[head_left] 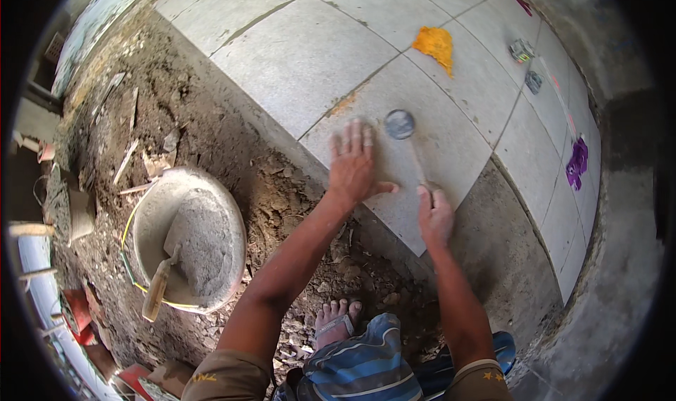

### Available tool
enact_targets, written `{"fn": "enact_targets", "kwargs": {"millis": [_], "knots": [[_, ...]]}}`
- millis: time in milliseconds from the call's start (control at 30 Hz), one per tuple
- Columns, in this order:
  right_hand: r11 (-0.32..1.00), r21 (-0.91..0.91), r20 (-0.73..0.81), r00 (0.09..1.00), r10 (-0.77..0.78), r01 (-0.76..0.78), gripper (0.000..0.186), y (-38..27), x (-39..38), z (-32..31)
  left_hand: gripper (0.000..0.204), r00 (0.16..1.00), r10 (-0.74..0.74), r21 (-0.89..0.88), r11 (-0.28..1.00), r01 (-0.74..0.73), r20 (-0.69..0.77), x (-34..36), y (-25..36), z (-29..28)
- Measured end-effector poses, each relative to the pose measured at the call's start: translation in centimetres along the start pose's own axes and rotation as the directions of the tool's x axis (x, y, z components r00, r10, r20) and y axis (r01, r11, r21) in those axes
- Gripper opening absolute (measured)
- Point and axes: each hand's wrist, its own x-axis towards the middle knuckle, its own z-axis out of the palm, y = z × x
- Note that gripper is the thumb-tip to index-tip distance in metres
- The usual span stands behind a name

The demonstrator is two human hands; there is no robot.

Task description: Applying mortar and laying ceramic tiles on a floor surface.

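Mallet: we see the mallet (399, 124) over the corner tile (451, 151), its round dark head just beyond our left fingertips and its pale handle slanting down toward us; the head is blurred, so we cannot tell whether it touches the tile.
Right hand: our right hand (434, 216) is closed around the lower end of the handle, near the tile's right edge.
Left hand: our left hand (353, 163) lies palm down on the tile, fingers spread forward and thumb out toward the handle.
Tile: we have it at the near corner of the tiled floor (310, 56), its left edge along the soil (278, 190), its lower right edge along a bare concrete strip (493, 225).
Bucket: to our left the bucket (149, 214) stands on the soil, with grey mix (215, 242) in it and a trowel (156, 295) leaning inside, wooden handle out over the rim.
Cloths: beyond the mallet we see an orange cloth (435, 45) on the tiles, and a purple cloth (577, 164) far to the right.
Small things: a small boxy object (521, 50) and a dark lump (533, 83) lie near each other, right of the orange cloth.
Foot: our foot (338, 321), in a strapped sandal, is on the soil below the tile.
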Motion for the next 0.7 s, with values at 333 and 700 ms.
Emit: {"fn": "enact_targets", "kwargs": {"millis": [333,700], "knots": [[0.946,0.261,0.069,0.981,0.179,-0.191,0.040,-0.9,7.1,0.4,0.139,0.991,0.069,-0.020,0.998,-0.067,0.113,6.4,2.0,0.8],[0.961,0.152,0.016,0.973,0.230,-0.230,0.046,-1.0,9.9,4.6,0.141,0.996,0.039,0.043,0.998,-0.042,0.082,7.3,2.5,1.1]]}}
